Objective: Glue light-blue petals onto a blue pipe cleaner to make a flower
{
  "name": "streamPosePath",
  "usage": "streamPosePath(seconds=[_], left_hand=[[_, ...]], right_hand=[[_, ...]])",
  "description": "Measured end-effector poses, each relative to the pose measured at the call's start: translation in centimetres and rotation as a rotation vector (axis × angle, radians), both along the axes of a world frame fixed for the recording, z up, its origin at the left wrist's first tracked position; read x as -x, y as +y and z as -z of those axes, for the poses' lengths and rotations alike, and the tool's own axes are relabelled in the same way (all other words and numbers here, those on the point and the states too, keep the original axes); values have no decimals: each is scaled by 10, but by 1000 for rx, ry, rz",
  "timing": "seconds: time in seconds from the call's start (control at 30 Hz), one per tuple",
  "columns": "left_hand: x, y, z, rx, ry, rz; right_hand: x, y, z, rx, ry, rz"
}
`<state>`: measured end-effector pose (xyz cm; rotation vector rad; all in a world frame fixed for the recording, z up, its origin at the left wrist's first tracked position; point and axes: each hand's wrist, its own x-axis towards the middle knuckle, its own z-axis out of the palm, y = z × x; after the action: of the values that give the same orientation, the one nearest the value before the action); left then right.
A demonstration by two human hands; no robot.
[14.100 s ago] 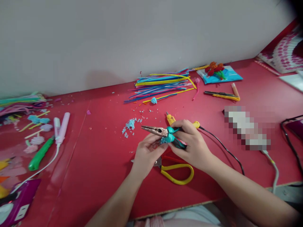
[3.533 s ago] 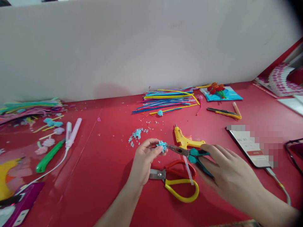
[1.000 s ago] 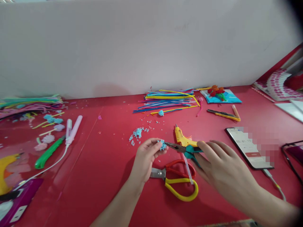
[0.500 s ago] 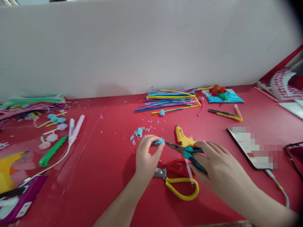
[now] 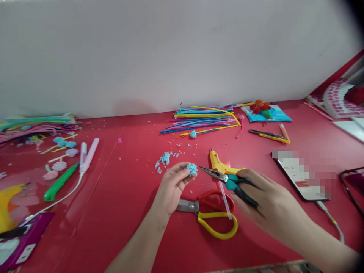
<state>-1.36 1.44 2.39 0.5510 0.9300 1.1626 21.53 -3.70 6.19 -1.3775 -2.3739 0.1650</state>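
Between the thumb and fingers of my left hand is a small fuzzy light-blue pipe-cleaner ball. My right hand grips the teal-and-black handles of needle-nose pliers. Their tips point left and stand a little apart from the ball. Below lie large scissors with one red and one yellow handle, and a clear glue stick rests across them. A yellow glue gun lies just behind the pliers. Blue fuzz scraps are scattered left of the ball.
A bundle of coloured pipe cleaners lies at the back, with another blue ball before it. On the right are a phone with a cable and tweezers. To the left are a green-handled tool and a pink device.
The pliers have drawn back to the right, away from the blue ball. My left hand has turned, and more of the ball shows.
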Motion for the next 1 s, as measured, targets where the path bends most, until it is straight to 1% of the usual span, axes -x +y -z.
streamPosePath(seconds=[0.1, 0.2, 0.43, 0.63, 1.0], left_hand=[[-1, -3, -3, 15, -13, 43], [-2, -5, -4, 5, -12, 57], [-1, -6, -3, -8, -23, 63], [-1, -6, -4, 3, -6, 58], [-1, -6, -2, 5, -26, 82]], right_hand=[[-1, 2, -4, -74, -23, -37], [1, 2, -6, -104, -58, -59], [2, 3, -6, -129, -118, -78], [4, 4, -6, -167, -116, -83], [4, 5, -4, -155, -124, -81]])
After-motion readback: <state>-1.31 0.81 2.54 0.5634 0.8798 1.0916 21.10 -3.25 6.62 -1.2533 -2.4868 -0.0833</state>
